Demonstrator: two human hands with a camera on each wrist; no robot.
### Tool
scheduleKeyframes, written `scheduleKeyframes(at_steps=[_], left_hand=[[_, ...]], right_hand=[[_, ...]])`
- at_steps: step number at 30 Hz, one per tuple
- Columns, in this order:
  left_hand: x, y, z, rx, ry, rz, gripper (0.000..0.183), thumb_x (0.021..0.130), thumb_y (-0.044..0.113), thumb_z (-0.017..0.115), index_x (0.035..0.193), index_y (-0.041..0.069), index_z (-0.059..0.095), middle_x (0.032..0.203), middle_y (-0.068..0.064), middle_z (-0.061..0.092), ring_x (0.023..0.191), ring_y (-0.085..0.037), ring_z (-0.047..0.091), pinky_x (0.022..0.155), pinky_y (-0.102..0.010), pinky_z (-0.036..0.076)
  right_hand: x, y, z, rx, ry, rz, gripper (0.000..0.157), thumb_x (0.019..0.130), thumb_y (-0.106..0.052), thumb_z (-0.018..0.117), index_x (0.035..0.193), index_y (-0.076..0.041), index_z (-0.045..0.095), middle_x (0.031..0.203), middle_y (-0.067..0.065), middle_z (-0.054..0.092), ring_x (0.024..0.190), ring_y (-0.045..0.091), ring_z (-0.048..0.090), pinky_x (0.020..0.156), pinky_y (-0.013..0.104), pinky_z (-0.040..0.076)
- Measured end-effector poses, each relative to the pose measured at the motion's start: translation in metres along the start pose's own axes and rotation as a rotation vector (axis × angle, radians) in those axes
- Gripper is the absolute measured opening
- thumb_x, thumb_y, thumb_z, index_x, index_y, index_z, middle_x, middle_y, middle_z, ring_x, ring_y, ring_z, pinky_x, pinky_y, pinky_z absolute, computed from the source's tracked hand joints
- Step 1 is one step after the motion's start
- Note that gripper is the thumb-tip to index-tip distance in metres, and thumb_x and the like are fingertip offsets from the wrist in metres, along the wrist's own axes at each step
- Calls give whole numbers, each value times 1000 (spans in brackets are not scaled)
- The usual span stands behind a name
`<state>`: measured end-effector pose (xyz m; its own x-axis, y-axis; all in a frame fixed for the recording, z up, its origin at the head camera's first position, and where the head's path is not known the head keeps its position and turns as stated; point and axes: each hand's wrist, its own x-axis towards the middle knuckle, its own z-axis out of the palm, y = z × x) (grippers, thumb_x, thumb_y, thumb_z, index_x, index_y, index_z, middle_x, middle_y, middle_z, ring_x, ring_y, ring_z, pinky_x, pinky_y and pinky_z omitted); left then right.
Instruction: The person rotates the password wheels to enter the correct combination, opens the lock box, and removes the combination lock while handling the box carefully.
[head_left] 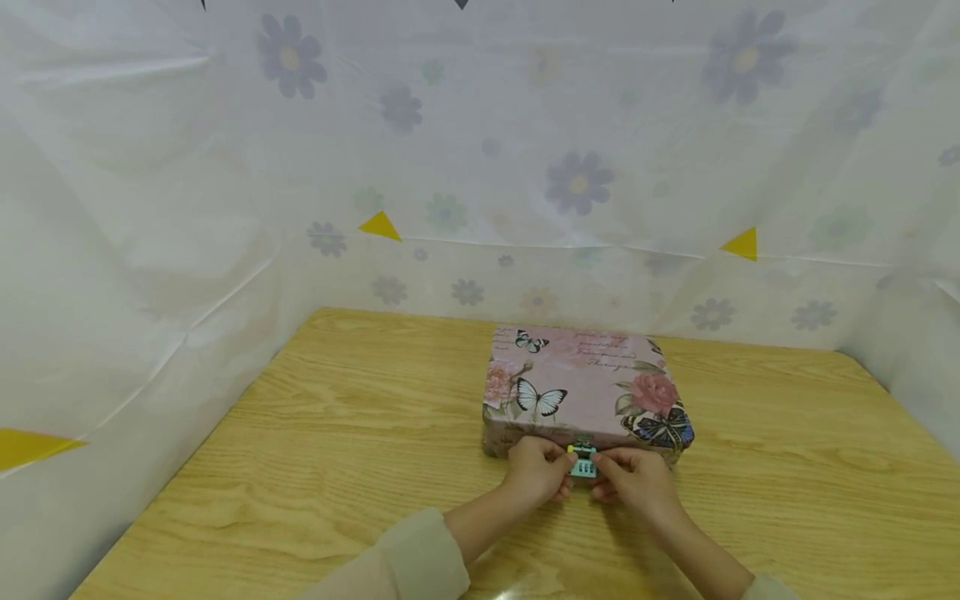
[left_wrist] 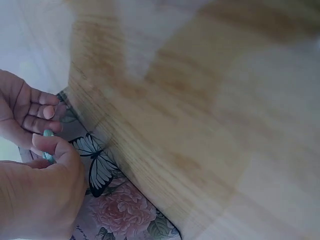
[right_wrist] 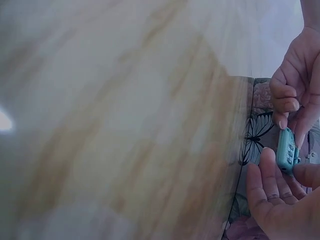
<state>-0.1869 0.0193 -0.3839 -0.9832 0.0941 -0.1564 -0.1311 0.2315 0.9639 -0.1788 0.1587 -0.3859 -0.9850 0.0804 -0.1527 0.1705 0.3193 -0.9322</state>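
Observation:
A pink box [head_left: 581, 379] with flowers, butterflies and script on its lid lies closed on the wooden table. At the middle of its front hangs a small teal combination padlock [head_left: 582, 468], by a metal clasp [head_left: 583, 439]. My left hand [head_left: 534, 471] pinches the padlock's left end between thumb and index finger. From the other side, my right hand [head_left: 641, 482] holds its right end, thumb against the body. In the right wrist view, number dials show on the padlock [right_wrist: 286, 150], and several fingers of the right hand [right_wrist: 280, 200] reach out beneath it.
Bare wooden tabletop [head_left: 360, 417] surrounds the box. Behind it hangs a pale curtain [head_left: 480, 192] with flower prints, and a white sheet [head_left: 112, 250] stands along the left. Yellow triangles [head_left: 381, 226] are fixed on the sheets.

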Motion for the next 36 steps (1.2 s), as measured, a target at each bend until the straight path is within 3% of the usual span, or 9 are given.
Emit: scheduleKeyframes(at_steps=[7, 13, 36], left_hand=[[1, 0, -1, 85, 18, 54, 18, 86, 9, 64, 75, -5, 68, 53, -7, 61, 42, -12, 56, 41, -19, 47], [0, 1, -1, 102, 30, 76, 20, 86, 8, 63, 72, -5, 68, 53, -8, 62, 41, -10, 55, 39, -15, 42], [2, 2, 2, 144, 52, 116, 25, 86, 8, 64, 65, -5, 68, 50, -9, 61, 42, -20, 60, 36, -16, 42]], right_hand=[[0, -1, 0, -7, 1, -1, 25, 91, -5, 54, 101, 15, 63, 70, 10, 67, 55, 15, 65, 56, 28, 58], [1, -1, -1, -6, -1, 5, 25, 91, -8, 56, 100, 14, 64, 70, 10, 68, 56, 15, 65, 56, 29, 58], [4, 0, 0, -53, 44, -19, 20, 87, -9, 62, 87, 11, 67, 60, 7, 64, 49, 14, 60, 47, 25, 54]])
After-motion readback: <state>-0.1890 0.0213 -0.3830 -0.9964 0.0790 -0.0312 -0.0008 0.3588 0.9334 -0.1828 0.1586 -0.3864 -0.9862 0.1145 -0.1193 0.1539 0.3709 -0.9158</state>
